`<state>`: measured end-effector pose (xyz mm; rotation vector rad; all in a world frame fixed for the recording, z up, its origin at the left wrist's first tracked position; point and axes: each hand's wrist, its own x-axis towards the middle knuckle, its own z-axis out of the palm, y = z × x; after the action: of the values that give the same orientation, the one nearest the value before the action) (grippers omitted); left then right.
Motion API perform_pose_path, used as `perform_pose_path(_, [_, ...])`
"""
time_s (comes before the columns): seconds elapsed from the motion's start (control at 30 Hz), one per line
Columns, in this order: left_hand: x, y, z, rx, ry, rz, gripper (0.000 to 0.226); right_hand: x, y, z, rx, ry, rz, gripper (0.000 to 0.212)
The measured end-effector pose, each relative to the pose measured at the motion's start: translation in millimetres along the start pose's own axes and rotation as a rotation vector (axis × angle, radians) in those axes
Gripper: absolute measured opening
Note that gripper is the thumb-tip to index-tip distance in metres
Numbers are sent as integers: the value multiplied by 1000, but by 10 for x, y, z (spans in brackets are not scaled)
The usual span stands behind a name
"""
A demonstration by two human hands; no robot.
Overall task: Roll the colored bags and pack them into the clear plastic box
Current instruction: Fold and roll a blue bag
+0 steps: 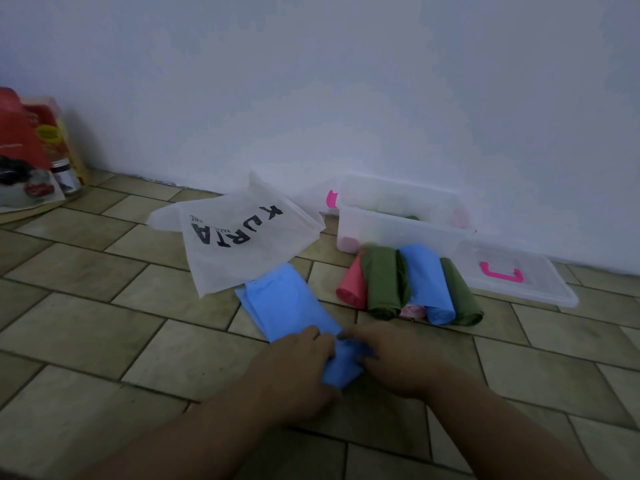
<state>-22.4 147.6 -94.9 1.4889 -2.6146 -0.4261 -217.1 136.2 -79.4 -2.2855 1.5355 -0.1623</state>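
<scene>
A light blue bag (287,303) lies flat on the tiled floor, its near end rolled up. My left hand (298,362) and my right hand (394,355) both grip that rolled end, fingers curled over it. To the right, several rolled bags lie side by side: a red roll (353,285), a green roll (382,282), a blue roll (429,282), another green roll (460,292) and a small pink one (412,310) partly hidden. Behind them against the wall stands the clear plastic box (391,226), with some rolls dimly visible inside.
A white bag with black lettering (239,233) lies spread out beyond the blue bag. The box's clear lid with a pink handle (512,275) rests on the floor at the right. Red packets and a jar (38,150) stand at far left by the wall.
</scene>
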Motion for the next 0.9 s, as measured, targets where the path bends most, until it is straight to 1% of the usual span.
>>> perform_pose_path(0.07, [52,-64,-64,-46,-29,-89,44,-16,36,19,-6,65,-16,45])
perform_pose_path(0.13, [89,-125,-125,-20,-50,-125,45,-5,49,36,4,65,-34,45])
perform_pose_path(0.2, [104,-148,-144,84,19,-76,49,51,46,30,-3,44,-13,46])
perform_pose_path(0.27, [90,-140,-115,75,92,-19,50,131,38,18,-19,20,-7,46])
perform_pose_path(0.3, [88,-137,-102,54,96,-14,48,163,30,13,-42,9,-15,47])
perform_pose_path(0.37, [120,-161,-113,18,77,-65,42,190,16,16,-66,22,-37,51])
perform_pose_path(0.43, [172,-220,-157,22,44,-124,43,183,7,42,-56,57,-47,51])
perform_pose_path(0.47, [188,-245,-168,40,40,-125,46,181,5,60,-59,62,-45,49])
perform_pose_path(0.57, [166,-247,-160,62,87,-49,60,227,21,74,-48,44,-7,47])
perform_pose_path(0.6, [152,-243,-142,48,95,-43,60,248,21,63,-42,36,-1,48])
perform_pose_path(0.67, [146,-248,-121,13,103,-70,53,278,12,59,-66,29,-23,51])
perform_pose_path(0.73, [168,-262,-144,-46,62,-118,50,274,-3,84,-84,32,-57,54])
perform_pose_path(0.77, [182,-273,-160,-95,5,-150,52,263,-10,97,-69,26,-59,54])
perform_pose_path(0.83, [175,-291,-172,-161,-74,-187,56,251,-15,104,-18,-13,-42,49])
perform_pose_path(0.9, [119,-279,-184,-107,-35,-144,55,265,-26,91,-12,-60,-36,44])
